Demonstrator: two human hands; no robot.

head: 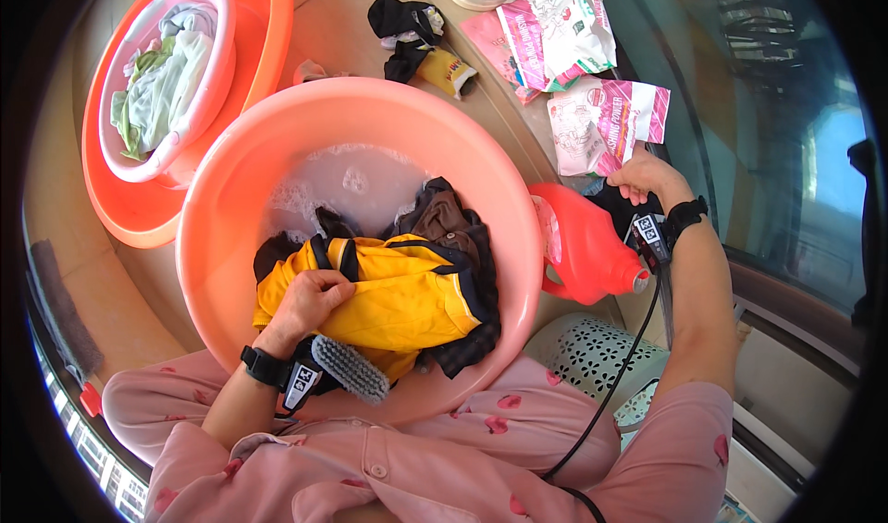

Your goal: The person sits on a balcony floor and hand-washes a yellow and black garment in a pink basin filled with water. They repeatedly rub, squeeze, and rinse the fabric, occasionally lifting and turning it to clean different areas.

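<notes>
A large orange-pink plastic basin [222, 148] holds soapy water and wet clothes. My left hand [309, 304] pinches a yellow garment with dark trim [402, 287] that lies over dark clothes [479, 245] in the basin. Beside my left wrist a grey-bristled scrubbing brush [350, 369] lies bristles up near the basin's front rim. Over at the right, my right hand [645, 176] has its fingertips at the lower edge of an opened washing powder bag [603, 124]; the bag partly hides them, and whether they grip it I cannot tell.
A red detergent jug [590, 245] lies right of the basin, above a perforated pale green basket [590, 353]. More powder packets [558, 27] and small dark and yellow cloth items [440, 69] lie behind. At the upper left, a pink basin of clothes [222, 58] sits inside an orange tub [274, 30].
</notes>
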